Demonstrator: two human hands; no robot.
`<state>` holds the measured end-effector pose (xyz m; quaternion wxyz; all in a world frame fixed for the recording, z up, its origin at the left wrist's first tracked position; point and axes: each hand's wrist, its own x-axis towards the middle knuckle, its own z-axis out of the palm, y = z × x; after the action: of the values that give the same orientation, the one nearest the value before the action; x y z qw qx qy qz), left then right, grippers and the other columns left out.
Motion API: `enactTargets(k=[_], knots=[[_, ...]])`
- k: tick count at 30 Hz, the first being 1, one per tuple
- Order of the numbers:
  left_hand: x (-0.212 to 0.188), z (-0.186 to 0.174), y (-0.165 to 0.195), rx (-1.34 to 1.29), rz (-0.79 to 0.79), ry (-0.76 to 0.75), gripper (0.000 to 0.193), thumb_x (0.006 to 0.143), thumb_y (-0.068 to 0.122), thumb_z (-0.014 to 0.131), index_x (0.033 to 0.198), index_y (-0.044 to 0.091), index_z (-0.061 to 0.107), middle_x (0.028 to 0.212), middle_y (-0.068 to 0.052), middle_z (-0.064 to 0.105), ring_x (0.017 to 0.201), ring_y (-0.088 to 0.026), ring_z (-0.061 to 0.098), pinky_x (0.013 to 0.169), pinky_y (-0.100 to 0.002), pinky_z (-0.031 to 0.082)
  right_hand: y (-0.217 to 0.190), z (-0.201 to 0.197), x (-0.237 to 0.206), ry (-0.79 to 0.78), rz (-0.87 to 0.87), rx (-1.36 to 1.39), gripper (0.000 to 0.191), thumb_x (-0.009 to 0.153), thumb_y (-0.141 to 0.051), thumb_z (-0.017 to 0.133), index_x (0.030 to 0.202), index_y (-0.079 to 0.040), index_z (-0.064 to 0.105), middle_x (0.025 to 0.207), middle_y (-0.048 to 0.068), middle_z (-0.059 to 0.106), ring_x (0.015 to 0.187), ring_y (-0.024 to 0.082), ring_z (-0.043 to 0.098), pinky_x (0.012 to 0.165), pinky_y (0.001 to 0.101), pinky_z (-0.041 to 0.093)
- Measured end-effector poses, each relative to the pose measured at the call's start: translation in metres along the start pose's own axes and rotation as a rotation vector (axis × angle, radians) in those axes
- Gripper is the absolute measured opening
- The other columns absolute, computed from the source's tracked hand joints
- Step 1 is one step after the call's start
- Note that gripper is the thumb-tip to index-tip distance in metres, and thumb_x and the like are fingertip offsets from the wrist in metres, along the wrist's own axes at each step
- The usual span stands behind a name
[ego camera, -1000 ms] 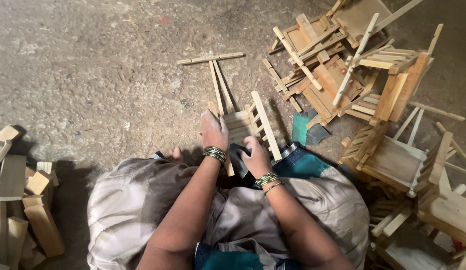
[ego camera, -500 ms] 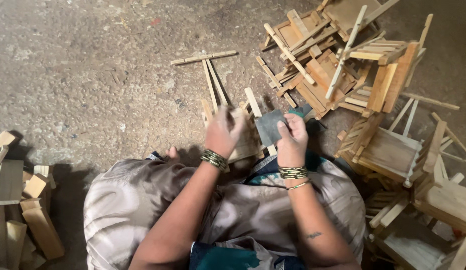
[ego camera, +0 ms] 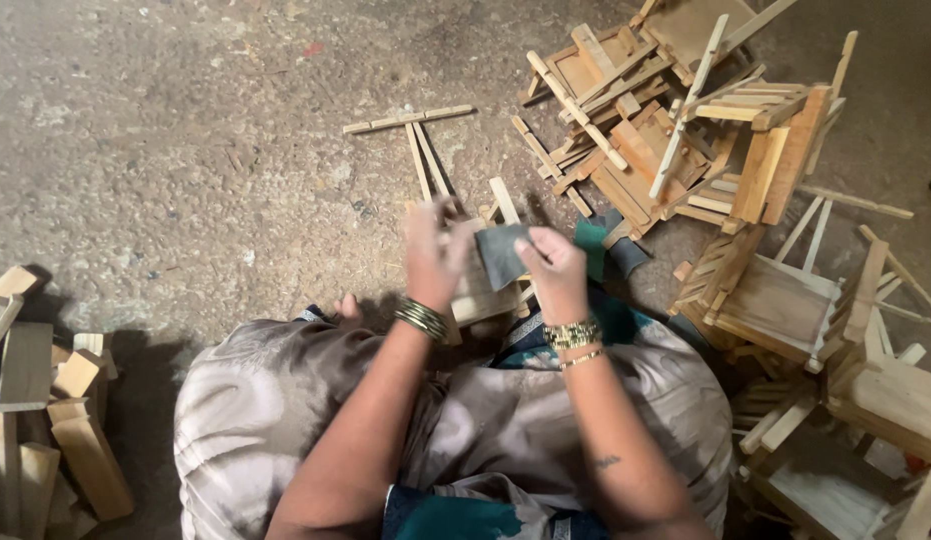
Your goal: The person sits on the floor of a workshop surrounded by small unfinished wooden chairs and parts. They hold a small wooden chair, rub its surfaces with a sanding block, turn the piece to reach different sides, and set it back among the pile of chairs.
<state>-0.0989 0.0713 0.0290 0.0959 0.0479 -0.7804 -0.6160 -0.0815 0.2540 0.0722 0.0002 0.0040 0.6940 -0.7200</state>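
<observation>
1. Rough grey concrete floor (ego camera: 185,150) lay under everything, gritty and pitted; its upper left stretch was open and offered room to move.
2. Short pale wooden blocks (ego camera: 45,420), squared and stubby, were heaped at the left edge; a tangle of small slatted wooden frames (ego camera: 685,130) filled the upper right, and more such frames (ego camera: 835,370) crowded the right side, close beside the person's knee.
3. A thin T-shaped stick piece (ego camera: 410,120) lay flat on the floor just beyond the hands; it stood apart from the heap.
4. The left hand (ego camera: 435,255) was blurred; its fingers looked loosely spread over a small wooden piece (ego camera: 480,290) held above the lap; how firmly it gripped could not be told.
5. The right hand (ego camera: 555,270) pinched a dark grey flexible sheet (ego camera: 500,255), matte and bent at the edge, against that wooden piece; its fingers were curled together.
6. Banded bangles ringed both wrists; smooth grey cloth covered the lap.
</observation>
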Motion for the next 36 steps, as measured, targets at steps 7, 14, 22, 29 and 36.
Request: enactTargets(k=[7, 14, 22, 29, 36], knots=[[0.019, -0.004, -0.049, 0.368, -0.020, 0.213, 0.069, 0.092, 0.015, 0.072, 0.146, -0.005, 0.035, 0.132, -0.030, 0.053, 0.121, -0.046, 0.051, 0.105, -0.053, 0.038, 0.037, 0.040, 0.000, 0.030, 0.209, -1.035, 0.024, 0.104, -0.018, 0.058, 0.124, -0.011, 0.068, 0.101, 0.016, 0.077, 0.087, 0.027, 0.074, 0.076, 0.0365, 0.056], [0.011, 0.015, -0.055, 0.196, -0.104, 0.209, 0.082, 0.082, -0.004, 0.064, 0.155, -0.002, 0.028, 0.142, -0.029, 0.051, 0.130, -0.045, 0.049, 0.112, -0.048, 0.037, 0.068, 0.038, -0.041, -0.425, -0.581, -1.308, 0.054, 0.084, 0.000, 0.054, 0.137, -0.008, 0.061, 0.145, 0.012, 0.058, 0.136, 0.035, 0.048, 0.115, 0.0478, 0.038], [0.008, 0.016, -0.048, 0.279, -0.029, 0.232, 0.086, 0.078, -0.008, 0.057, 0.157, -0.003, 0.025, 0.120, -0.029, 0.062, 0.111, -0.045, 0.060, 0.098, -0.049, 0.047, 0.095, 0.039, -0.010, -0.180, -0.424, -1.242, 0.054, 0.096, 0.006, 0.040, 0.150, 0.001, 0.045, 0.167, 0.023, 0.037, 0.150, 0.038, 0.038, 0.122, 0.0422, 0.034], [0.009, 0.012, -0.051, 0.243, -0.121, 0.186, 0.071, 0.097, 0.012, 0.056, 0.158, -0.004, 0.023, 0.116, -0.030, 0.062, 0.106, -0.045, 0.059, 0.094, -0.050, 0.046, 0.061, 0.066, 0.031, -0.189, 0.206, -1.034, 0.054, 0.103, -0.008, 0.033, 0.152, -0.019, 0.052, 0.149, 0.022, 0.048, 0.133, 0.038, 0.050, 0.109, 0.0441, 0.044], [0.007, 0.020, -0.075, 0.285, 0.011, 0.258, 0.065, 0.102, 0.013, 0.053, 0.158, -0.005, 0.025, 0.136, -0.034, 0.056, 0.122, -0.047, 0.055, 0.105, -0.049, 0.043, 0.065, 0.041, -0.054, -0.538, -0.402, -1.299, 0.055, 0.084, 0.001, 0.051, 0.136, -0.014, 0.059, 0.151, 0.004, 0.058, 0.145, 0.026, 0.047, 0.118, 0.0414, 0.041]])
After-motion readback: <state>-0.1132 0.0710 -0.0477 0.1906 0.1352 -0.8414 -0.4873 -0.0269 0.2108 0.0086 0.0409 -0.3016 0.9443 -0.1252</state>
